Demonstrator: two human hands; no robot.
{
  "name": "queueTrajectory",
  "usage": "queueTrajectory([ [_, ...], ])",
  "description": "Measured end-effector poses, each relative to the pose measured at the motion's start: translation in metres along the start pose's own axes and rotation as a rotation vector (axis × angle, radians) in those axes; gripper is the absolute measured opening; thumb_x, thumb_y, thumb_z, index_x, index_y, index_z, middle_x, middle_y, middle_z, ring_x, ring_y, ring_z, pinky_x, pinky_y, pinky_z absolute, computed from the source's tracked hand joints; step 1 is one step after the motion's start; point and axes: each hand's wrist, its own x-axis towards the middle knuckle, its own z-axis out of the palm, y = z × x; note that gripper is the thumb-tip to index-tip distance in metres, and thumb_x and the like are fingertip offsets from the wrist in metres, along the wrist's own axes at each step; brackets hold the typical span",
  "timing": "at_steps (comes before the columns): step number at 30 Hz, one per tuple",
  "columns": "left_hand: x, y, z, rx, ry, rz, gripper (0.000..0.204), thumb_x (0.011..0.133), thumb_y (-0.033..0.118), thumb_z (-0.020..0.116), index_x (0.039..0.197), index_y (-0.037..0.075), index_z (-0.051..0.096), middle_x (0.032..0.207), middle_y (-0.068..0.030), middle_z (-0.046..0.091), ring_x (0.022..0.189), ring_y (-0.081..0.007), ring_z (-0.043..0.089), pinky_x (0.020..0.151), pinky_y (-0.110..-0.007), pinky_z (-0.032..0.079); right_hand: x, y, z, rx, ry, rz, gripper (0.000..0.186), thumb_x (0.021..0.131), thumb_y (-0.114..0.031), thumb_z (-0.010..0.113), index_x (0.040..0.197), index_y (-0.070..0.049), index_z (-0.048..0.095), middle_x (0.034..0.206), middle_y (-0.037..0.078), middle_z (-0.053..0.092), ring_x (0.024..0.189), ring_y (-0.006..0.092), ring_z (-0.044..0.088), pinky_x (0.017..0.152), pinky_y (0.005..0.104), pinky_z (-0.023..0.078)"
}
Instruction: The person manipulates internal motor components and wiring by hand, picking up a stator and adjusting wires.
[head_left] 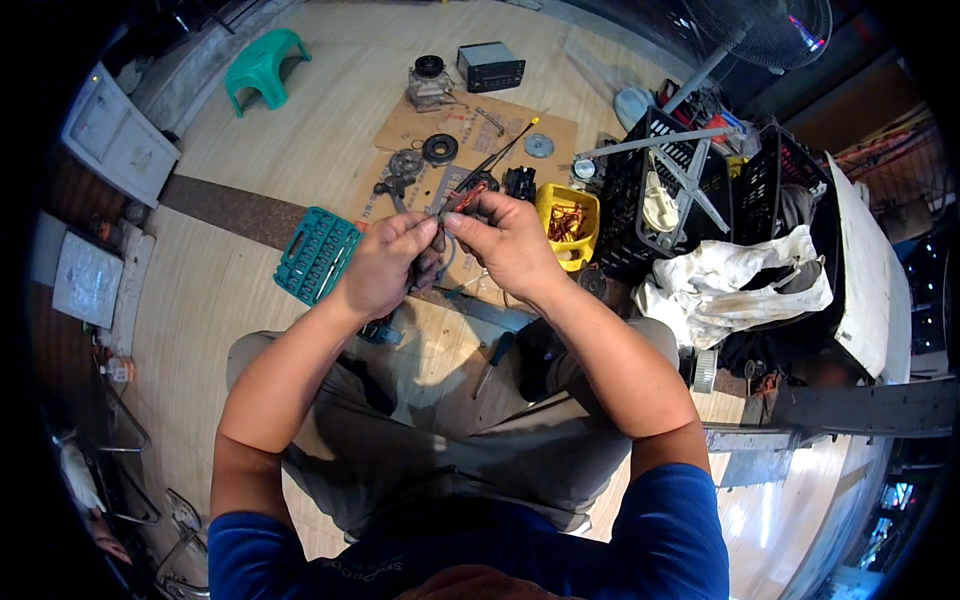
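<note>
My left hand (382,265) and my right hand (508,243) meet in front of me above the cardboard (385,195). Thumbs and fingertips are pinched together on a small dark piece with thin wires (470,196), reddish where they show by my right fingers. A grey cable (449,257) curves down below the pinch. Most of the held piece is hidden by the fingers, so its exact kind does not show. Just beyond the hands lie greasy metal parts (400,170) and a black ring-shaped part (440,149).
A yellow container (585,262) with copper-coloured pieces stands to the right, before black crates (640,150). White cloth (740,280) hangs over one. At left lies a green socket case (318,252); farther off are a green stool (268,70) and a car radio (491,67). A screwdriver (493,362) lies between my feet.
</note>
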Motion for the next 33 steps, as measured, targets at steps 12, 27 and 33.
queueTrajectory([
  [12,-0.006,0.005,0.018,1.290,0.343,0.617,0.017,0.090,0.015,0.060,0.088,-0.002,0.063,0.072,-0.0119,0.064,0.066,-0.0184,0.062,0.062,-0.033,0.049,0.001,-0.005,-0.003,-0.027,-0.028,0.017,0.013,0.088,-0.013,0.065,0.091,0.000,0.066,0.071,0.000,0.061,0.060,0.0062,0.052,0.054,0.0229,0.043],
  [27,-0.011,0.004,0.016,0.215,0.044,-0.056,0.027,0.099,0.023,0.046,0.079,0.006,0.051,0.064,0.0015,0.046,0.056,-0.0080,0.043,0.051,-0.025,0.039,-0.005,-0.012,-0.010,-0.047,-0.100,-0.004,0.018,0.088,-0.015,0.067,0.100,-0.002,0.067,0.076,-0.004,0.060,0.066,0.0028,0.049,0.059,0.0196,0.041],
  [33,-0.008,0.004,0.014,0.786,0.105,0.132,0.022,0.096,0.020,0.051,0.085,0.001,0.056,0.066,-0.0043,0.052,0.060,-0.0137,0.053,0.056,-0.030,0.045,-0.005,-0.007,-0.006,0.008,-0.048,0.000,0.016,0.089,-0.015,0.066,0.099,-0.002,0.067,0.075,-0.005,0.060,0.065,0.0024,0.048,0.058,0.0192,0.040],
])
